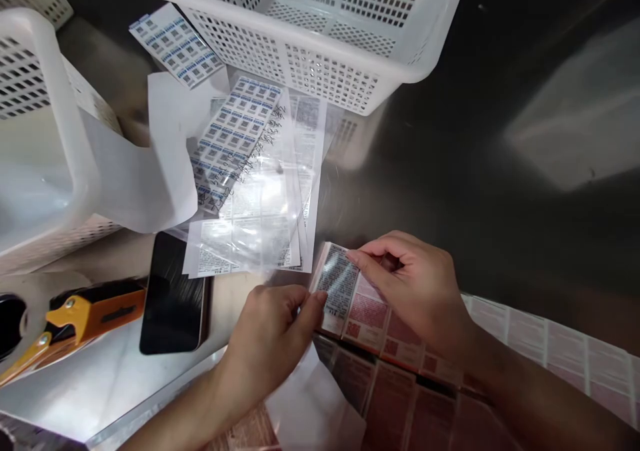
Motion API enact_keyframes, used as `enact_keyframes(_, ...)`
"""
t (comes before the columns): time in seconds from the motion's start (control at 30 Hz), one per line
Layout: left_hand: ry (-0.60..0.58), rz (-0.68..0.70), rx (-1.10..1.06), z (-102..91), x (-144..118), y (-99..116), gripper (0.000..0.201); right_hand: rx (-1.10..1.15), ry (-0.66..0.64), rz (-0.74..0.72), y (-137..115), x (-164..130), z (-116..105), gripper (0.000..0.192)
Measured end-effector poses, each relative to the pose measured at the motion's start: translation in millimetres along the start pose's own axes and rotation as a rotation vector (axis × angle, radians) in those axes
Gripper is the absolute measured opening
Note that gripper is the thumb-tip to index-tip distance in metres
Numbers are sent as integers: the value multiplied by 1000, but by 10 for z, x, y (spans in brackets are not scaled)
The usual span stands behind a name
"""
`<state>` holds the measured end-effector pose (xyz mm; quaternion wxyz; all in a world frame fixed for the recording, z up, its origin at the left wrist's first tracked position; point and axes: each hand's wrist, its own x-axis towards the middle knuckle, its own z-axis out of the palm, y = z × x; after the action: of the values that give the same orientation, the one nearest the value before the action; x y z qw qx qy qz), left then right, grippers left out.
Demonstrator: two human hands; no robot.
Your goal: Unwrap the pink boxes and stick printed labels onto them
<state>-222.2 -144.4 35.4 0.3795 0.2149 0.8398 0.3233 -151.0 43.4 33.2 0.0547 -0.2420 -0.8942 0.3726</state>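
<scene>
My left hand (273, 334) pinches the lower edge of a printed label (337, 283) lying on the end of a small red box (373, 318). My right hand (413, 284) rests on the same box, its fingertips pressing the label's upper edge. The box lies at the near edge of a steel table, above several more red boxes (400, 404) packed close together below it.
Glossy label sheets (260, 191) and backing paper (165, 151) lie behind the hands. A white perforated basket (320, 44) stands at the back, another basket (45, 138) at the left. A dark phone (173, 298) and an orange cutter (75, 318) lie at the near left.
</scene>
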Motion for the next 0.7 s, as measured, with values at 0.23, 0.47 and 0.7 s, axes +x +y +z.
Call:
enact_keyframes(0.23,-8,-9,5,-6,0,5,54,-3,2,0,-7,1,-1,18)
enact_keyframes(0.47,-17,-33,-14,7,4,-33,54,-19,22,-21,2,-12,11,17)
enact_keyframes(0.7,-25,-50,-44,24,38,-27,54,-27,53,-21,-39,-12,7,18)
